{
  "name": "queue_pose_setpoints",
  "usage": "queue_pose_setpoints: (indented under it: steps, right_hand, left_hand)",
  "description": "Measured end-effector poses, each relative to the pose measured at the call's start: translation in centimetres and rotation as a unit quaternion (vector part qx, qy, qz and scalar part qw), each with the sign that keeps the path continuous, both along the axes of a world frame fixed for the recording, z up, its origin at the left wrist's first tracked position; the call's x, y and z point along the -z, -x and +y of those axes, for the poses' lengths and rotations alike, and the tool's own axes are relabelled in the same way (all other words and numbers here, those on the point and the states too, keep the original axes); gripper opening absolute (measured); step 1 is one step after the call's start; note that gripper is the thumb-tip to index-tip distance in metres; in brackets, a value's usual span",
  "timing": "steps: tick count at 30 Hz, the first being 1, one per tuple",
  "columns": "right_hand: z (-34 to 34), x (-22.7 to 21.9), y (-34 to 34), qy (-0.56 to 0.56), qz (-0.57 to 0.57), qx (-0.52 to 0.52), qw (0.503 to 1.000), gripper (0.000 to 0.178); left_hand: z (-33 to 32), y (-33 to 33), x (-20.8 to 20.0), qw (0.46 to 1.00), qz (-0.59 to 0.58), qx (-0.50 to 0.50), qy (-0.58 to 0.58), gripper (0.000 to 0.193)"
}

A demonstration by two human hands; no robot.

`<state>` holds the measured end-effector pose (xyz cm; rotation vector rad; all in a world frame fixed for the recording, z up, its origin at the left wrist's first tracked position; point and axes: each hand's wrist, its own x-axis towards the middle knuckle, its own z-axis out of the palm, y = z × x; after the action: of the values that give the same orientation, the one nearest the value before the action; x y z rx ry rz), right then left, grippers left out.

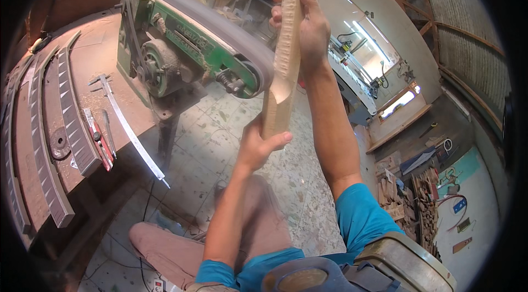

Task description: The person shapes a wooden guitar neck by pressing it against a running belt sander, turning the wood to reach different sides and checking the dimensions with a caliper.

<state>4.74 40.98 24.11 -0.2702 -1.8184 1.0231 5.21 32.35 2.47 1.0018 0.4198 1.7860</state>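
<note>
A long pale piece of wood (pixel 288 44) stands upright in front of me, its face rippled above and smooth lower down. My left hand (pixel 258 146) is wrapped round its lower end, thumb across the front. Higher up, my right hand (pixel 312 30) grips the same piece from the right side. The wood's edge meets the rounded end of the belt sander's grey belt (pixel 231 33), or lies very close to it; I cannot tell if they touch. The sander's green body (pixel 190 44) sits to the left, dusted with sawdust.
On the workbench (pixel 104 55) at left lie curved dark strips with pale triangle inlays (pixel 71 110), a caliper (pixel 129 127), a red utility knife (pixel 99 140) and a metal disc (pixel 59 143). Wood offcuts (pixel 418 198) are stacked at right. Cables trail over the tiled floor (pixel 192 143).
</note>
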Motion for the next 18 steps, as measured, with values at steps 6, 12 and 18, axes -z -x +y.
queue_pose_setpoints:
  steps: [6, 12, 18]
  right_hand:
    - [-0.1, -0.2, 0.6, 0.007, 0.004, 0.004, 1.0, 0.052]
    - [2.0, -0.8, -0.2, 0.073, -0.014, -0.069, 0.995, 0.05]
    - [3.5, -0.8, -0.1, 0.09, 0.015, -0.157, 0.983, 0.049]
  left_hand:
    - [0.3, -0.2, 0.0, 1.0, -0.004, -0.014, -0.015, 0.051]
    - [-0.9, -0.8, -1.2, 0.998, 0.008, -0.064, 0.019, 0.05]
    - [-1.7, -0.7, -1.9, 0.992, 0.055, -0.102, 0.047, 0.049]
